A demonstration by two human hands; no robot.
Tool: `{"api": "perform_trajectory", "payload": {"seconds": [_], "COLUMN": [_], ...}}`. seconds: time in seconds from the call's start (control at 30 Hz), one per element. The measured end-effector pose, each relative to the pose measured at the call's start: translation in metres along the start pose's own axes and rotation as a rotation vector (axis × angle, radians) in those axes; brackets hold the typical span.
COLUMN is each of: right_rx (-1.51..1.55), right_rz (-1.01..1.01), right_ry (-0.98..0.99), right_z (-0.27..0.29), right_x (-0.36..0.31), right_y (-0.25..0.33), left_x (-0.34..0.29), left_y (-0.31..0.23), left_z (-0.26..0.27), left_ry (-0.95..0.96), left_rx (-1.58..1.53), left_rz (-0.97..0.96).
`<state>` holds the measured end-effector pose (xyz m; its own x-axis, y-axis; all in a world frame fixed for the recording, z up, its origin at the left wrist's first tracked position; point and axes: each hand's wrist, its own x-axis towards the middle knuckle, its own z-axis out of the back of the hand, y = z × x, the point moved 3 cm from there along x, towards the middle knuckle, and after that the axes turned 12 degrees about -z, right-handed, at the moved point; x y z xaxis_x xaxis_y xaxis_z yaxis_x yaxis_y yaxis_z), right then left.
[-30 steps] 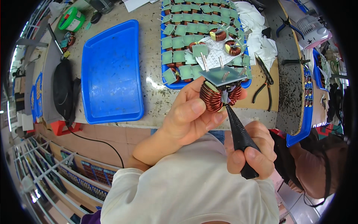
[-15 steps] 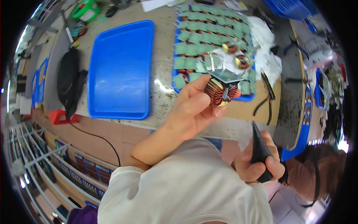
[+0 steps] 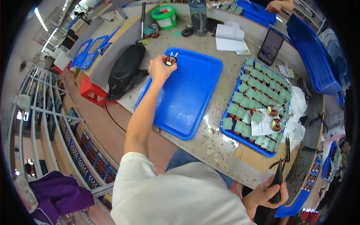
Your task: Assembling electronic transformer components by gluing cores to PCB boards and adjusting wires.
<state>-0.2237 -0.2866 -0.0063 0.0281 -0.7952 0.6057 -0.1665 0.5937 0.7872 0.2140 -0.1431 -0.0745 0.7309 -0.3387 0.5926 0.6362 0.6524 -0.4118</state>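
Note:
My left hand (image 3: 160, 70) is closed on a copper-wound toroidal coil (image 3: 171, 60) with pale metal pins upward, at the far left corner of a blue tray (image 3: 187, 93). Whether the coil touches the tray I cannot tell. No other coil shows in that tray. Low at the right, my right hand (image 3: 268, 195) grips a black tapered tool (image 3: 277, 181) with its point up. Its exact kind is unclear. To the right lies a second blue tray (image 3: 244, 141) packed with rows of coils under green square plates, with two bare coils (image 3: 272, 110) on white paper.
Pliers (image 3: 287, 149) lie beside the full tray. A black bag-like object (image 3: 126, 71) lies left of the near tray. Further back are a green tub (image 3: 164, 17), a dark bottle (image 3: 198, 17), an open notebook (image 3: 229, 36) and a phone (image 3: 270, 47). Stacked blue trays (image 3: 313, 56) stand at right.
My left hand has carried the coil from in front of the full tray leftward and away, to the other tray's far corner. The view has turned left. My right hand still holds the black tool.

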Motion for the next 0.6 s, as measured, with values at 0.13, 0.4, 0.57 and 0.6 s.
{"api": "perform_trajectory", "payload": {"seconds": [0.13,0.4,0.57,0.6], "right_rx": [-0.256,-0.234,-0.077,-0.099], "right_rz": [-0.062,-0.011,0.05,0.041], "right_ry": [0.167,0.032,0.165,0.089], "right_z": [0.005,0.004,-0.005,-0.009], "right_x": [-0.002,-0.003,0.005,0.003], "right_y": [0.004,-0.004,-0.005,-0.008], "left_x": [0.009,0.018,0.012,0.009], "left_y": [0.027,0.018,0.016,-0.008], "left_z": [-0.025,-0.049,-0.033,-0.033], "left_ry": [0.006,0.056,0.028,0.014], "left_rx": [0.21,0.304,0.529,0.434], "left_rz": [0.028,0.058,-0.008,-0.106]}}
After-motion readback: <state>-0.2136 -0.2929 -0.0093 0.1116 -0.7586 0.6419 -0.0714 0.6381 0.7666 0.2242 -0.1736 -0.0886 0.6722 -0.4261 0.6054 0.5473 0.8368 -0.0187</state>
